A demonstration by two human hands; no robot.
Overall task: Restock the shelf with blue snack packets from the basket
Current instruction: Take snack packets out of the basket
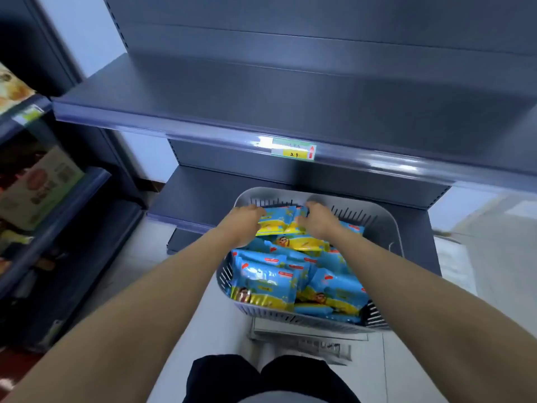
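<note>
Shelf edge [203, 135], apparently above basket rim [276, 193]

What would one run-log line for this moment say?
phase: pickup; left hand: grips blue-and-yellow snack packet; right hand: grips adjacent packet; grey slotted plastic basket: many packets; dark blue metal shelf: unstocked

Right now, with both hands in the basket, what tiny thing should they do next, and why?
Probably lift the blue snack packets straight up out of the basket. The left hand and right hand each seem to grip packets at its far end, and the shelf above shows none yet.
</note>
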